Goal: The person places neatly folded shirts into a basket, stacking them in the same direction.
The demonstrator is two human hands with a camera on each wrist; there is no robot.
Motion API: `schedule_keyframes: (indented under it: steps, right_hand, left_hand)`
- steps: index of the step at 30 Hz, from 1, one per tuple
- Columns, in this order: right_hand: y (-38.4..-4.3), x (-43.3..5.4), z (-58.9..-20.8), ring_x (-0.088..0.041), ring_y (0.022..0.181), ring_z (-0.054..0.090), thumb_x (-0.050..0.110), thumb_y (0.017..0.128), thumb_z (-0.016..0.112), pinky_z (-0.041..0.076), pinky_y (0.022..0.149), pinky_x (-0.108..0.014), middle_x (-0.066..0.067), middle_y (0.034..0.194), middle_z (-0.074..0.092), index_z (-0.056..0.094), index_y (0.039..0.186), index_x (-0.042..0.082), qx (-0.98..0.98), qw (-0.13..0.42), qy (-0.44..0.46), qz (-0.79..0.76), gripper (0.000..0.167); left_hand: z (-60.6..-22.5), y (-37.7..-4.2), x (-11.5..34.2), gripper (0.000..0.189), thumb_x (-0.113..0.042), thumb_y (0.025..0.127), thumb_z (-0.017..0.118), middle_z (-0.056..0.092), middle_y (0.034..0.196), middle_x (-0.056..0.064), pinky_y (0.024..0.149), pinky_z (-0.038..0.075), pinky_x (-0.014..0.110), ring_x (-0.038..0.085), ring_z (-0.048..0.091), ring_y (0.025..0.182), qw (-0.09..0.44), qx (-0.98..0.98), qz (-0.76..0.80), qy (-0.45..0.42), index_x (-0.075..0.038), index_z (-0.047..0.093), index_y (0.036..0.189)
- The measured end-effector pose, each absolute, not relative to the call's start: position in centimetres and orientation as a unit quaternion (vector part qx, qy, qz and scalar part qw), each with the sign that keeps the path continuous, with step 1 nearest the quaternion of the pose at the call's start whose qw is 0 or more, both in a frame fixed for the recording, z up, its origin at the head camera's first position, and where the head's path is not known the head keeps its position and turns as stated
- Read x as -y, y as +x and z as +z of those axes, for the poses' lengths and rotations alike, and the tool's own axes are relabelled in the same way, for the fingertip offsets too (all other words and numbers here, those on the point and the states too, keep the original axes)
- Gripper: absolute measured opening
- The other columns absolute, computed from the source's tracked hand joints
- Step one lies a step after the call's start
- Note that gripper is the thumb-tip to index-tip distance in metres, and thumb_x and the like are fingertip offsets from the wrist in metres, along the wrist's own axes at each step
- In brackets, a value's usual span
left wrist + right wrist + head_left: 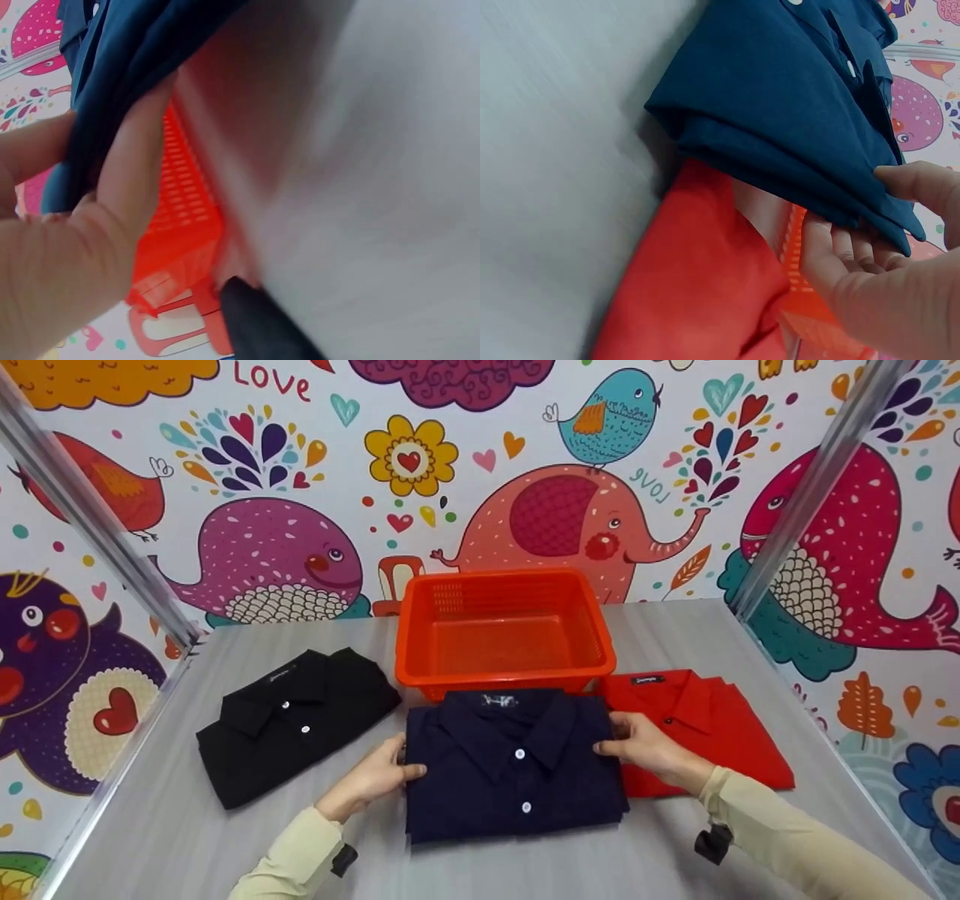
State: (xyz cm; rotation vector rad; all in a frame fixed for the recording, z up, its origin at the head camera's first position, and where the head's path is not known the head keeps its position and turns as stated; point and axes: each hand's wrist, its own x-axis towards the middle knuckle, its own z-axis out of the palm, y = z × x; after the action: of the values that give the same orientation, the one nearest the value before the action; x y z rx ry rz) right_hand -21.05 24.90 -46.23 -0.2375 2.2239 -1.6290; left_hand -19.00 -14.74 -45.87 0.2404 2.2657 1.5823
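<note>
A folded navy shirt point(480, 780) with white buttons hangs between my two hands, lifted off the table in front of the basket. My left hand point(371, 776) pinches its left side, thumb on top and fingers beneath. On the other side my right hand point(652, 748) grips the shirt's right edge the same way. In the right wrist view the navy shirt point(772, 112) shows its stacked folds, with fingertips under the edge. The left wrist view has the cloth point(112, 82) between thumb and fingers. An orange-red plastic basket point(607, 656) stands behind the shirt, nothing visible inside it.
A folded black shirt point(262, 742) lies on the table at the left. At the right lies a folded red shirt point(720, 735), partly behind my right hand. Patterned walls point(450, 532) and metal posts point(817, 495) bound the grey table point(150, 825).
</note>
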Motion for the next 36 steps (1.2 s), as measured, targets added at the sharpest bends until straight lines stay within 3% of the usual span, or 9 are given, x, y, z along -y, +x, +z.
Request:
schedule_keyframes:
  steps: [7, 12, 18, 21, 26, 31, 36]
  right_hand:
    - [-21.5, -25.7, -44.5, -0.025, 0.100, 0.058, 0.007, 0.087, 0.068, 0.051, 0.085, -0.034, -0.017, 0.117, 0.062, 0.049, 0.131, -0.011, -0.801, 0.156, -0.096, -0.570, 0.051]
    - [-22.3, -26.0, -43.1, -0.027, 0.103, 0.057, 0.008, 0.088, 0.068, 0.049, 0.086, -0.032, -0.017, 0.119, 0.061, 0.050, 0.132, -0.009, -0.820, 0.126, -0.104, -0.549, 0.051]
    - [-23.7, -25.8, -41.6, -0.028, 0.103, 0.055, 0.008, 0.090, 0.065, 0.048, 0.088, -0.032, -0.020, 0.120, 0.059, 0.048, 0.134, -0.009, -0.833, 0.097, -0.091, -0.538, 0.051]
    - [-24.7, -25.7, -41.0, -0.028, 0.105, 0.054, 0.010, 0.092, 0.063, 0.047, 0.090, -0.031, -0.022, 0.122, 0.057, 0.044, 0.136, -0.010, -0.838, 0.081, -0.083, -0.533, 0.052]
    - [-27.1, -25.1, -39.7, -0.023, 0.098, 0.057, 0.007, 0.091, 0.061, 0.049, 0.082, -0.025, -0.022, 0.116, 0.058, 0.049, 0.130, -0.012, -0.841, 0.037, -0.072, -0.535, 0.044]
    - [-29.6, -24.5, -38.3, -0.019, 0.091, 0.057, 0.004, 0.090, 0.060, 0.048, 0.077, -0.023, -0.020, 0.108, 0.060, 0.055, 0.122, -0.012, -0.845, -0.014, -0.062, -0.531, 0.037]
    - [-31.3, -24.0, -37.3, -0.025, 0.097, 0.054, 0.005, 0.090, 0.059, 0.045, 0.083, -0.029, -0.022, 0.111, 0.058, 0.054, 0.121, -0.011, -0.859, -0.029, -0.047, -0.509, 0.035]
  left_hand:
    - [-44.1, -20.3, 14.2, 0.056, 0.005, 0.090, 0.057, 0.059, 0.111, 0.021, 0.069, 0.056, 0.040, 0.026, 0.063, 0.089, 0.187, -0.781, 0.585, 0.111, 0.011, 0.033, 0.140]
    - [-42.9, -21.2, 13.8, 0.054, 0.006, 0.090, 0.058, 0.061, 0.113, 0.024, 0.068, 0.057, 0.041, 0.030, 0.065, 0.091, 0.152, -0.794, 0.572, 0.139, 0.008, 0.038, 0.140]
    - [-41.5, -23.1, 13.1, 0.047, 0.005, 0.089, 0.059, 0.065, 0.109, 0.020, 0.068, 0.057, 0.039, 0.027, 0.065, 0.090, 0.112, -0.832, 0.529, 0.126, 0.004, 0.047, 0.135]
    - [-40.6, -24.3, 12.6, 0.048, 0.005, 0.089, 0.059, 0.063, 0.114, 0.020, 0.080, 0.054, 0.041, 0.029, 0.063, 0.098, 0.101, -0.837, 0.524, 0.119, 0.004, 0.047, 0.135]
    - [-38.9, -26.5, 12.0, 0.052, 0.003, 0.088, 0.058, 0.055, 0.129, 0.022, 0.103, 0.036, 0.044, 0.030, 0.050, 0.118, 0.065, -0.854, 0.502, 0.122, 0.005, 0.044, 0.138]
    - [-37.4, -28.6, 11.5, 0.051, -0.001, 0.091, 0.056, 0.051, 0.133, 0.023, 0.105, 0.033, 0.043, 0.031, 0.046, 0.122, 0.054, -0.857, 0.501, 0.106, 0.006, 0.040, 0.139]
    - [-36.6, -30.2, 11.1, 0.061, -0.004, 0.094, 0.052, 0.033, 0.148, 0.026, 0.112, 0.023, 0.042, 0.033, 0.031, 0.136, 0.042, -0.872, 0.479, 0.088, 0.011, 0.025, 0.146]
